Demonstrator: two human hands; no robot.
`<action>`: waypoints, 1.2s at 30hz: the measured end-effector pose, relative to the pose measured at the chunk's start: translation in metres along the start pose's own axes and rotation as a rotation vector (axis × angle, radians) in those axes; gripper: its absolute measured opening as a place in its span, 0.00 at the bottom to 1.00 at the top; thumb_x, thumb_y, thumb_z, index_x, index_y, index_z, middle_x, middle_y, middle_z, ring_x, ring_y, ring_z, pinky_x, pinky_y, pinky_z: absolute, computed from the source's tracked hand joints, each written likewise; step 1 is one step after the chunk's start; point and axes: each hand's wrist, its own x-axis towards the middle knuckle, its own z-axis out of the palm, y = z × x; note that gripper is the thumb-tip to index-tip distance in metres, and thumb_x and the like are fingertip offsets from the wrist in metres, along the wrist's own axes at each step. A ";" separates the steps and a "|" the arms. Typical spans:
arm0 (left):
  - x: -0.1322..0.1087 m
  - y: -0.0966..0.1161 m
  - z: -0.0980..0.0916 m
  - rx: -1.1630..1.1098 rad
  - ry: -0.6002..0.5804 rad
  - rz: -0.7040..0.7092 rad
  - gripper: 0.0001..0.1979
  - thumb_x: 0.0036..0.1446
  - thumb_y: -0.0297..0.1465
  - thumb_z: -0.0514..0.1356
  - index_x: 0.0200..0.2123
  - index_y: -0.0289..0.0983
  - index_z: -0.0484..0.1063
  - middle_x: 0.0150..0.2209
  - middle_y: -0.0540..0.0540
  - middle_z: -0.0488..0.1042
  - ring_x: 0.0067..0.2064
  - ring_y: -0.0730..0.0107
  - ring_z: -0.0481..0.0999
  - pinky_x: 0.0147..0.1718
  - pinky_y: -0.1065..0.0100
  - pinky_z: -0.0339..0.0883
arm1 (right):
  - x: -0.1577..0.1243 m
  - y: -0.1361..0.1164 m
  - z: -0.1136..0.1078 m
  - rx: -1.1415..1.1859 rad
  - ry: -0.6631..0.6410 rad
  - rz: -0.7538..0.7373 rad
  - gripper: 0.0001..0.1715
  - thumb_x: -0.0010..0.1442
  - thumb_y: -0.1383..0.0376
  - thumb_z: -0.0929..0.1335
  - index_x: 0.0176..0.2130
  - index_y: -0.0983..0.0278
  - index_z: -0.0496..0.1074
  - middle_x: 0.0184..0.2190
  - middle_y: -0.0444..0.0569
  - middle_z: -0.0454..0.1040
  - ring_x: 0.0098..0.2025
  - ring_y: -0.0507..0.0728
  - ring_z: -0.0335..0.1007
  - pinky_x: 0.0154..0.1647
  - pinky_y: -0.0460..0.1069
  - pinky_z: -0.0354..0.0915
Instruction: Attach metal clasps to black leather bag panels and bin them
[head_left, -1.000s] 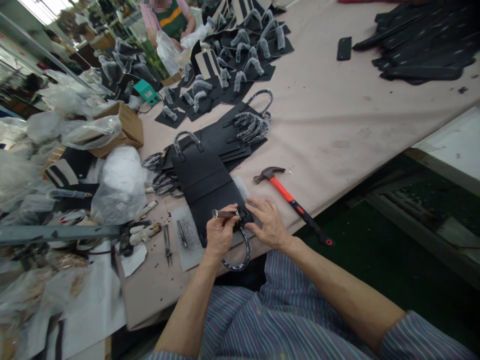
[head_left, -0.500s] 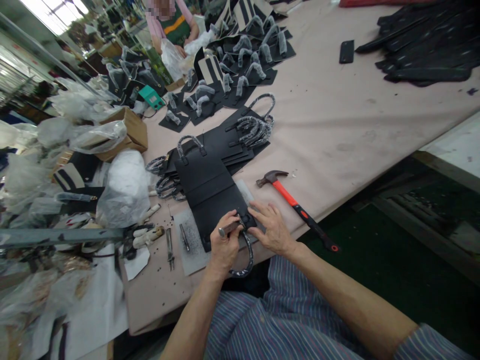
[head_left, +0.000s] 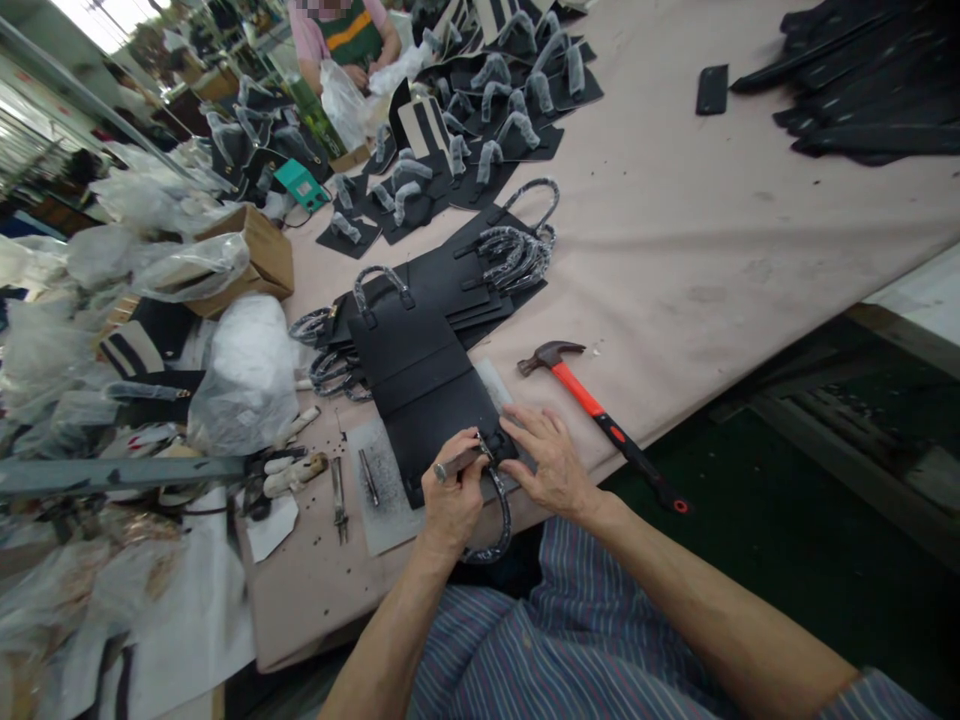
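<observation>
A black leather bag panel (head_left: 420,385) lies across a pale board (head_left: 386,535) at the table's near edge. My left hand (head_left: 452,492) is closed around a metal punch (head_left: 456,463), holding it slanted with its tip by the tab of the panel's near handle. That plastic-wrapped handle (head_left: 501,520) loops over the table edge towards my lap. My right hand (head_left: 551,465) lies with fingers stretched out on the panel's right corner, beside the tab, thumb and fingers on either side of it. To its right rests a claw hammer (head_left: 581,390) with a red and black grip.
More black panels with wrapped handles (head_left: 517,255) are stacked just beyond. Two slim metal tools (head_left: 340,500) lie at the left. Plastic-bagged goods (head_left: 244,375) and a cardboard box (head_left: 266,255) crowd the left side. A phone (head_left: 712,90) lies far right. Another person (head_left: 352,45) stands across the table.
The view has shifted slightly, so the hammer and phone appear a little further right. My left hand has tilted the punch lower; my right hand stays on the panel.
</observation>
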 end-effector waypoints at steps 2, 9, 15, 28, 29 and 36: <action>0.003 -0.002 0.001 -0.010 -0.018 0.012 0.08 0.64 0.26 0.60 0.45 0.40 0.75 0.49 0.42 0.80 0.53 0.61 0.80 0.56 0.54 0.75 | 0.000 0.000 0.000 0.000 0.000 -0.001 0.32 0.65 0.59 0.68 0.65 0.59 0.64 0.68 0.58 0.62 0.68 0.68 0.58 0.68 0.70 0.50; 0.008 -0.008 0.008 0.009 -0.028 0.060 0.09 0.63 0.24 0.59 0.45 0.40 0.73 0.48 0.42 0.79 0.53 0.61 0.80 0.56 0.56 0.74 | 0.001 -0.001 -0.001 -0.008 0.011 -0.005 0.30 0.64 0.60 0.68 0.64 0.61 0.66 0.68 0.59 0.63 0.68 0.68 0.58 0.68 0.70 0.50; 0.012 -0.007 0.016 0.000 -0.043 0.080 0.09 0.62 0.22 0.57 0.44 0.39 0.71 0.47 0.42 0.79 0.52 0.63 0.79 0.54 0.60 0.75 | 0.001 -0.001 0.001 -0.006 0.003 -0.006 0.31 0.64 0.61 0.68 0.64 0.61 0.65 0.68 0.59 0.62 0.68 0.69 0.58 0.68 0.70 0.50; 0.015 -0.006 0.015 -0.134 -0.089 -0.017 0.09 0.59 0.22 0.57 0.41 0.39 0.71 0.43 0.45 0.78 0.45 0.66 0.78 0.48 0.66 0.72 | -0.007 0.041 -0.086 -0.320 0.010 0.380 0.17 0.58 0.63 0.71 0.47 0.66 0.71 0.46 0.62 0.70 0.51 0.70 0.65 0.52 0.62 0.64; 0.015 -0.006 0.015 -0.141 -0.091 -0.024 0.09 0.59 0.22 0.57 0.41 0.39 0.71 0.42 0.45 0.77 0.45 0.66 0.78 0.48 0.65 0.71 | -0.006 0.042 -0.091 -0.208 -0.026 0.476 0.13 0.58 0.63 0.70 0.43 0.64 0.70 0.43 0.59 0.70 0.49 0.68 0.65 0.50 0.59 0.65; 0.015 -0.003 0.014 -0.161 -0.106 -0.030 0.08 0.58 0.22 0.57 0.38 0.38 0.71 0.39 0.46 0.75 0.41 0.66 0.75 0.45 0.66 0.69 | 0.014 0.017 -0.108 0.391 -0.298 0.767 0.08 0.55 0.61 0.67 0.32 0.62 0.65 0.25 0.44 0.64 0.22 0.52 0.59 0.22 0.47 0.61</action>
